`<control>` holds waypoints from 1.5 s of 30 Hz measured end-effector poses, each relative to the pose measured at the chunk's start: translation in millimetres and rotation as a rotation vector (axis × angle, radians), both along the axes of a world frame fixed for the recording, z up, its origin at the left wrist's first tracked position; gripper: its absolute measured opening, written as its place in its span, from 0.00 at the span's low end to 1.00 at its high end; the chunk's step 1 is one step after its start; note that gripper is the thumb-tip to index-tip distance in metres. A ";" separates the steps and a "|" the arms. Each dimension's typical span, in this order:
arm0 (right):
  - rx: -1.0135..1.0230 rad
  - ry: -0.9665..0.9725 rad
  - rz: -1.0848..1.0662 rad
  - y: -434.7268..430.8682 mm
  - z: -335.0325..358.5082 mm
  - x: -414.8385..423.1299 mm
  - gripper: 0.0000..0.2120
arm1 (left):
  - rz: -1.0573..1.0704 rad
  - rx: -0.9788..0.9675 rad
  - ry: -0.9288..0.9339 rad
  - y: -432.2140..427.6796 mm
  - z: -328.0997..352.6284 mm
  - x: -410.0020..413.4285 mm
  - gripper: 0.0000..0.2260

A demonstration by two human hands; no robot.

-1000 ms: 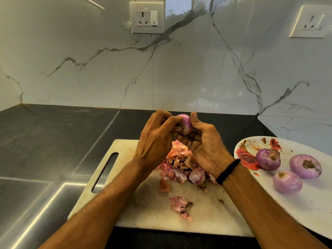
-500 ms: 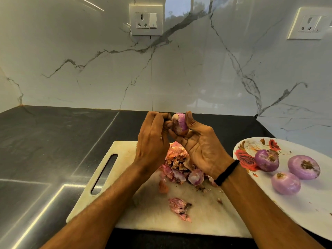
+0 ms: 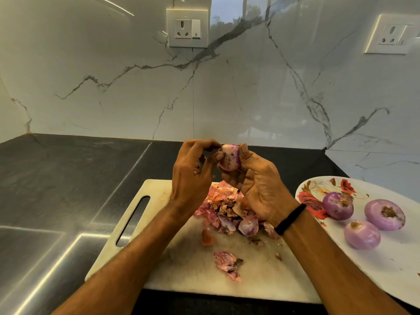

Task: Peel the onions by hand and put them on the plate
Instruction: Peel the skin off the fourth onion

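Observation:
My right hand (image 3: 259, 189) holds a small purple onion (image 3: 229, 156) up above the white cutting board (image 3: 186, 264), thumb on its right side and fingers cupped beneath. My left hand (image 3: 193, 173) is curled beside it, its fingertips pinching at the onion's left edge. Three peeled purple onions (image 3: 338, 205) (image 3: 384, 214) (image 3: 361, 234) lie on the white flowered plate (image 3: 391, 267) at the right. A pile of pink and brown onion skins (image 3: 227, 212) sits on the board under my hands.
A loose piece of skin (image 3: 228, 264) lies nearer me on the board. The board rests on a dark stone counter (image 3: 56, 189) against a marble-patterned wall with two sockets (image 3: 186, 28) (image 3: 392, 34). The plate overhangs the counter's right end.
The onion has been turned in my hands so its root end now faces me. My left fingers have shifted from over the onion to its left edge.

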State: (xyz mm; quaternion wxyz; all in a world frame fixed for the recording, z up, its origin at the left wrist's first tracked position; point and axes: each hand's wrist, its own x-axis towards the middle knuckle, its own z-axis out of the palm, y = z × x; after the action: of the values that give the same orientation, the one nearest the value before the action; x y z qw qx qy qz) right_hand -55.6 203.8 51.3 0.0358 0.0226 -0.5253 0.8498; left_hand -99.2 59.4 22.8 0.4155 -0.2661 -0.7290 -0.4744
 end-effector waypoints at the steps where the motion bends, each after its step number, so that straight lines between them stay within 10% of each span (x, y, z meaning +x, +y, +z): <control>1: 0.044 -0.002 -0.018 -1.1 -0.7 -0.4 0.27 | -0.013 -0.007 0.004 0.1 0.1 -0.6 0.11; 45: 0.140 0.025 -0.053 1.6 -0.3 -3.7 0.28 | -0.077 -0.177 -0.036 -0.9 -7.1 -4.8 0.13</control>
State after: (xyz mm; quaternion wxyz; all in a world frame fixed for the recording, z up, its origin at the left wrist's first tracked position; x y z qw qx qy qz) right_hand -59.3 205.4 51.1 0.0633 0.0219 -0.5832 0.8096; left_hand -104.0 58.5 15.7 0.3585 -0.3210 -0.7647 -0.4285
